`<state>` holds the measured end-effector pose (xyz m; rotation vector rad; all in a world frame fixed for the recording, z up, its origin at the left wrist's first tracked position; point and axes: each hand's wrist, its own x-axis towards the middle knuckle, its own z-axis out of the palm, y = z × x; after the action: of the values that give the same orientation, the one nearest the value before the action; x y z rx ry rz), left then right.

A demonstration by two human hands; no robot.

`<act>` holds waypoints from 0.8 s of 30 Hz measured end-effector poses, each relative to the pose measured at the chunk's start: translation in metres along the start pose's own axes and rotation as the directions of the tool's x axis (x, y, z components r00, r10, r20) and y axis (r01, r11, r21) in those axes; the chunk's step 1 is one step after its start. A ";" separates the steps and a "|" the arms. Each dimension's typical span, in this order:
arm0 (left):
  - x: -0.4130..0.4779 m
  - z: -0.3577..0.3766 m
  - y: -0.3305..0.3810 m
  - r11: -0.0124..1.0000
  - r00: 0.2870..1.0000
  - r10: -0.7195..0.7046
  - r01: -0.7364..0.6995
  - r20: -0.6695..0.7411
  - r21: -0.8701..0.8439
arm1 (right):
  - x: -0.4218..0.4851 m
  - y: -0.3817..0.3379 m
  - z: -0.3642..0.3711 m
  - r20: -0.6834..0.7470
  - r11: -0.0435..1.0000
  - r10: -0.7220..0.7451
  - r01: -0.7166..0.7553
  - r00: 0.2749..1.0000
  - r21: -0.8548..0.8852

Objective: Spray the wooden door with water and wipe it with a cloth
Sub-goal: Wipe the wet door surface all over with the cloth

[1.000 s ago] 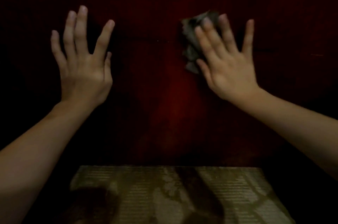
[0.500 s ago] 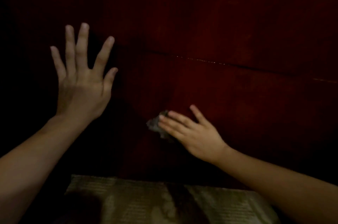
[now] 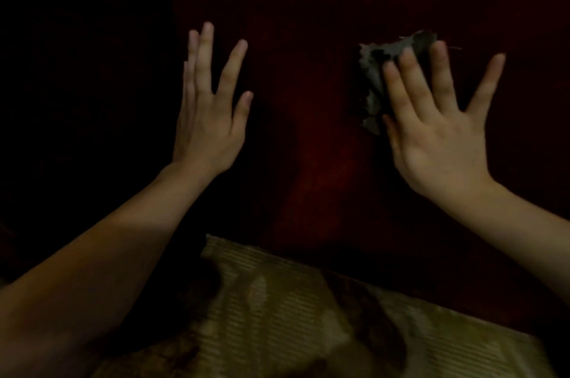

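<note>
Against the dark red wooden door (image 3: pixel 308 168), well above its lower edge, the right hand (image 3: pixel 431 134) is pressing a crumpled grey cloth (image 3: pixel 374 75) to the wood. Its fingers (image 3: pixel 413 78) are lying straight and spread over the cloth rather than curling round it, and the little finger is splaying out to the right, off the cloth. The cloth is showing beyond the fingertips at the top and beyond the thumb side on the left, where its edge is looking ragged; the rest is sitting hidden under the fingers and palm.

Left of the cloth and well apart from it, at about the same height, the left hand (image 3: pixel 206 121) is holding nothing, its fingers pointing up, straight and slightly fanned. Whether its palm is touching the door is too dark to tell. Bare wood is lying between the two hands, and both forearms are reaching in from the lower corners.

Below the door's lower edge, a pale ribbed surface (image 3: pixel 293 316) with dark patches is filling the bottom, and the left forearm is crossing its left side.
</note>
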<state>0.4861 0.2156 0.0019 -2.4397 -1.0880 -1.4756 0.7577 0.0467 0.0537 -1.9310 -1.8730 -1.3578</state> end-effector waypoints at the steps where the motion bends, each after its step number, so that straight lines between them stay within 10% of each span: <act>1: -0.005 -0.001 -0.007 0.999 1.000 -0.028 0.028 -0.002 -0.030 | 0.009 -0.015 0.003 -0.026 1.000 -0.012 0.012 1.000 0.011; 9: -0.043 0.003 -0.019 0.910 0.979 -0.205 0.185 -0.016 -0.371 | 0.063 -0.117 0.016 -0.101 0.991 -0.071 0.082 0.992 0.105; 24: -0.097 0.023 -0.034 0.909 0.989 -0.144 0.150 0.046 -0.390 | 0.024 -0.216 0.088 0.042 0.876 -0.471 0.472 0.881 -0.095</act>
<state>0.4548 0.1997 -0.0974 -2.6788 -1.0894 -1.8877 0.6137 0.1689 -0.0847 -1.5812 -2.4405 -1.5870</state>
